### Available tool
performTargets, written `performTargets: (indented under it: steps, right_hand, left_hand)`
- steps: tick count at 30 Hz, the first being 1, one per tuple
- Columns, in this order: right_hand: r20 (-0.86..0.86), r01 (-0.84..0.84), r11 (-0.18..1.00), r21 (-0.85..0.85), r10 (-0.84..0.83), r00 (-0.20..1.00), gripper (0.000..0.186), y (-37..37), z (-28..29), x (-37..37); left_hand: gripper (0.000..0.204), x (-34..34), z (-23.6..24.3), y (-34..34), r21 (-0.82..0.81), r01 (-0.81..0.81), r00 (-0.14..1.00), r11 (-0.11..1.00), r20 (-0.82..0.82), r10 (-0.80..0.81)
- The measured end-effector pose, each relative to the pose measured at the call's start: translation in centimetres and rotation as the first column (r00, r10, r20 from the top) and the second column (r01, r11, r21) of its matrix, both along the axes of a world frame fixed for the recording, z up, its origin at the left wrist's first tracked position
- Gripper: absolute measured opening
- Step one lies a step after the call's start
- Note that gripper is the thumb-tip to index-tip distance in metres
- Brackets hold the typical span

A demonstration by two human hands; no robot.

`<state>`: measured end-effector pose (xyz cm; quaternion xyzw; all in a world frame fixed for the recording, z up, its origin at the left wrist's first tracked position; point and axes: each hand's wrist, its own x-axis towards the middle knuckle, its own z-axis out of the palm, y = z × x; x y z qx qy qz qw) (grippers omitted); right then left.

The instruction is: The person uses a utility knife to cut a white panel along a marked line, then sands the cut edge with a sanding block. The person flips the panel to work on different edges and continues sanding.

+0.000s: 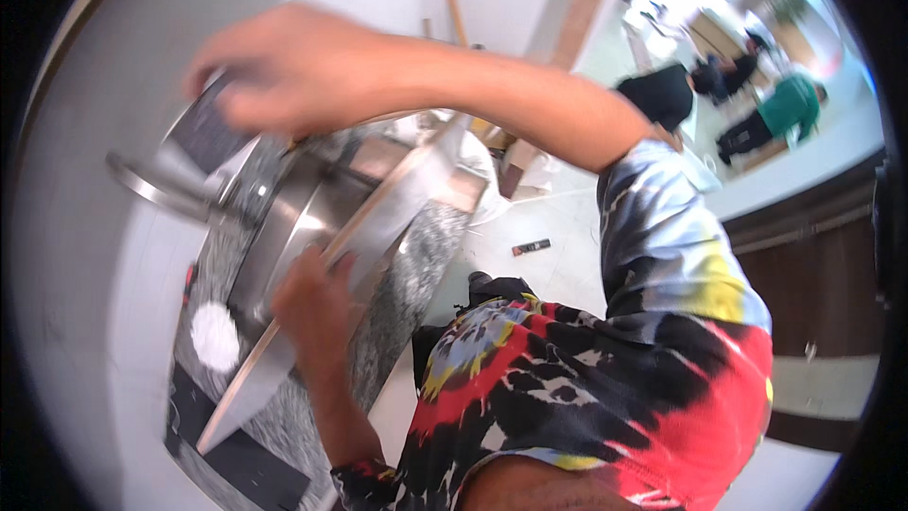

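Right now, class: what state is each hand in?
Left hand: holding the white board.
Right hand: blurred at a dark piece; grip can't be told.

1. The right hand [284, 71] is high at the left, back uppermost, its fingers bent downward in a grip; blur softens their outlines.
2. The right wrist [374, 71] runs nearly straight into the bare right forearm [492, 90], which crosses the top of the view.
3. The right elbow [619, 137] is bent and raised out to the side, well away from the torso, with the upper arm [662, 227] rising from the shoulder.
4. The left hand [310, 308] is lower and nearer the body, fingers curled in a grip.
5. The left forearm [339, 416] reaches up from the lower edge.
6. The two hands are well apart.
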<state>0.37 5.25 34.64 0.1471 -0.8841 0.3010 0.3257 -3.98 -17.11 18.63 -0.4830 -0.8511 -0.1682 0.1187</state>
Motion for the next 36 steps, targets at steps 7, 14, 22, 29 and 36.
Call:
performTargets:
  steps: [7,14,22,29,36]
  right_hand:
    - [0.267,0.432,0.079,-0.898,-0.683,0.68,0.042,16.0,-22.1,25.7]
    - [0.456,0.877,0.454,-0.159,-0.754,0.473,0.037,10.4,-34.5,24.7]
    - [0.465,0.682,0.716,0.148,-0.659,0.591,0.043,7.8,-37.6,19.9]
    - [0.565,0.653,0.726,0.218,-0.639,0.522,0.041,7.6,-36.2,19.7]
    - [0.632,0.852,0.457,-0.255,-0.588,0.505,0.043,8.9,-37.9,23.3]
  left_hand:
    - [0.056,-1.0,-1.0,4.2,-0.093,-0.083,0.99,0.992,-0.122,0.072]
    - [0.057,-2.0,0.1,4.2,-0.15,0.002,0.969,0.989,-0.245,-0.039]
    - [0.057,-1.9,-0.8,3.8,-0.1,0.027,0.977,0.995,-0.206,-0.047]
    - [0.06,0.9,-0.1,6.5,-0.147,-0.037,0.999,0.988,-0.04,0.031]
    - [0.052,3.6,0.5,6.7,-0.177,-0.137,0.991,0.975,-0.038,0.132]
